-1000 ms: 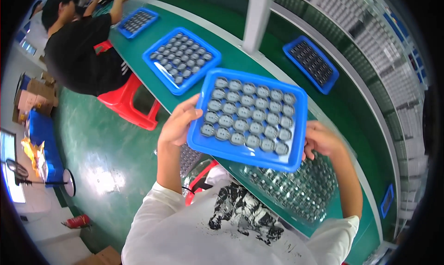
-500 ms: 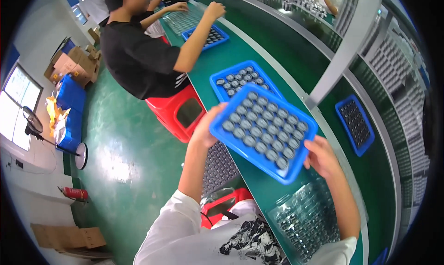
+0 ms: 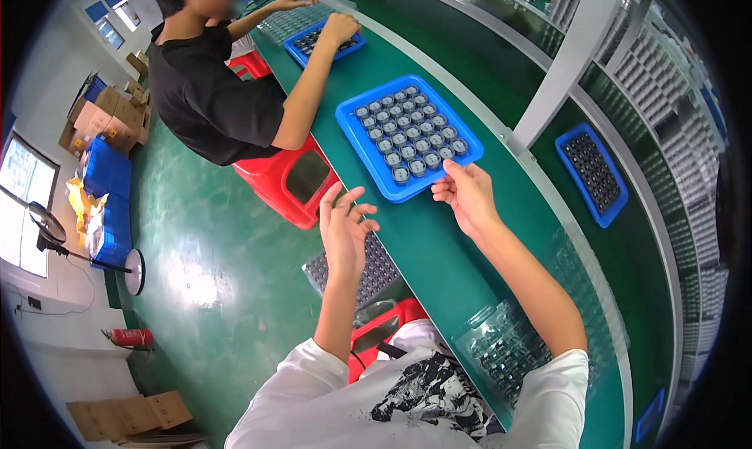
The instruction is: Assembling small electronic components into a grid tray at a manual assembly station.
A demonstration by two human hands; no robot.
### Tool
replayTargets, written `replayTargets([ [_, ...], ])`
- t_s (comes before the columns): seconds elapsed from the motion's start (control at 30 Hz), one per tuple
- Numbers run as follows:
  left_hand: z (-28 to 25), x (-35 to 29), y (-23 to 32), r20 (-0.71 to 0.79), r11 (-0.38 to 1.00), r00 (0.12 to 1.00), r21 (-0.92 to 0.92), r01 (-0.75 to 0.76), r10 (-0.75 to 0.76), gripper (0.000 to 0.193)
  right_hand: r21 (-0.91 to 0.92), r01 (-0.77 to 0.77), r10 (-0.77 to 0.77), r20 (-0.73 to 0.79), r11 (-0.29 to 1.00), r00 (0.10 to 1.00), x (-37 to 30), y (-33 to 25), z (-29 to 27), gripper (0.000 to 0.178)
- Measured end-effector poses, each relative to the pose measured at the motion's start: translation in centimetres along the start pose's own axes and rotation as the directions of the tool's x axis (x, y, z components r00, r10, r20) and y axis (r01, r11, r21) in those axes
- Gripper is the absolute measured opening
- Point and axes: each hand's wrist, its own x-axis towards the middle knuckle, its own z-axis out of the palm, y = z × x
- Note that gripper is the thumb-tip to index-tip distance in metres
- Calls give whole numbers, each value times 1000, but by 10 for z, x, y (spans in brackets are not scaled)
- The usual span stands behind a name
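A blue plastic tray (image 3: pixel 421 186) lies on the green bench ahead of me, filled with rows of small round parts (image 3: pixel 407 135) with dark rims and pale faces. My right hand (image 3: pixel 471 202) pinches its near right rim, thumb on top and fingers against the outer side. Whatever is under the tray is hidden. To the left of the tray, over the bench edge, my left hand (image 3: pixel 345 233) is raised with fingers spread, holding nothing. Close to my right forearm, a clear plastic blister tray (image 3: pixel 501 347) with shiny small parts rests on the bench.
A person in a black shirt (image 3: pixel 207 96) sits at the far left, hands over another blue tray (image 3: pixel 296 49). One more blue tray (image 3: pixel 561 145) is beyond the metal post (image 3: pixel 568 73). A red stool (image 3: pixel 270 186) and a grey patterned sheet (image 3: pixel 368 273) are left of the bench.
The blue tray, earlier tilted in both hands, has moved away from me and down to where a second blue tray lay, now out of sight. My left hand has let go.
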Motion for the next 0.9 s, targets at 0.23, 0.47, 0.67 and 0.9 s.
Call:
replayTargets([
  [0.23,5,-33,-12,42,994,993,2,109,-109,40,-134,-44,48,29,990,998,7,-5,-4,29],
  [0.47,43,-62,-34,231,990,965,92,102,-121,40,-239,-72,84,39,968,996,18,-8,-33,42],
  [0.67,53,-63,-30,277,933,948,355,53,-159,28,-259,37,13,187,965,982,-28,-58,-82,36],
  [0.9,72,-29,-66,596,880,749,473,-37,-289,29,-187,405,-439,-529,895,726,-245,-137,-355,30],
])
